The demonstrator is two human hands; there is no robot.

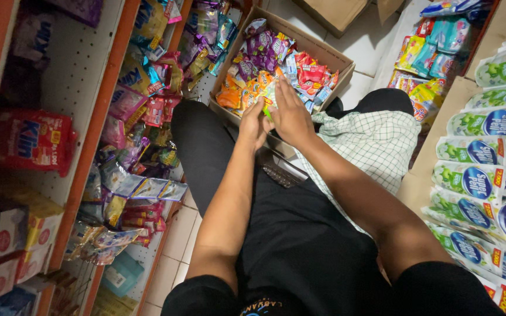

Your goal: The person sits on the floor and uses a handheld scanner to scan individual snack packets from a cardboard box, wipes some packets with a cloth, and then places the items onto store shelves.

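Note:
An open cardboard box (330, 57) sits on the floor ahead of my knees, filled with several small sachets in purple, orange, red and blue. My left hand (254, 123) and my right hand (291, 111) meet at the box's near edge. Together they pinch a small green and yellow sachet (269, 98) between the fingers. My right palm lies flat over it, hiding most of the packet. Orange sachets (231, 96) lie just left of my hands.
An orange-framed shelf (103, 99) on the left holds hanging sachet strips and red packs (30, 140). Green and white refill pouches (487, 146) are stacked at right. A checked cloth (370, 143) and a dark calculator (279, 172) rest on my lap. White tiled floor lies beyond.

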